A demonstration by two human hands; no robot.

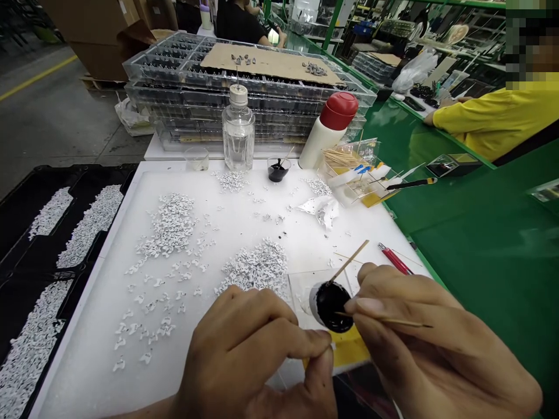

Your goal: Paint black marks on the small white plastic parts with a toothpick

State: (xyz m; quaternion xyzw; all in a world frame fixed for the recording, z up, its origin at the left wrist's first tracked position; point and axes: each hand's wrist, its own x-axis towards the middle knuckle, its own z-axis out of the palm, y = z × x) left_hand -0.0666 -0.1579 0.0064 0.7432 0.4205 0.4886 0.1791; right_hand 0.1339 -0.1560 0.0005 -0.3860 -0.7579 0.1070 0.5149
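My left hand (262, 349) is low in the middle, thumb and index fingertip pinched on a tiny white piece (332, 345) that barely shows. My right hand (419, 326) holds a thin wooden stick (397, 321) between thumb and fingers. The stick's left tip lies over a small cup of black paint (334, 305), just above my left fingertips. A second wooden stick (349, 261) leans out of that cup. Heaps of small white parts (257, 265) lie on the white table (131, 349), with more scattered to the left.
Farther back stand a clear bottle (238, 131), a small black cup (278, 170) and a red-capped flask (325, 128). Stacked clear trays (174, 87) line the back edge. A red pen (395, 259) lies right. Black trays (56, 244) sit left; a person in yellow (502, 116) is at right.
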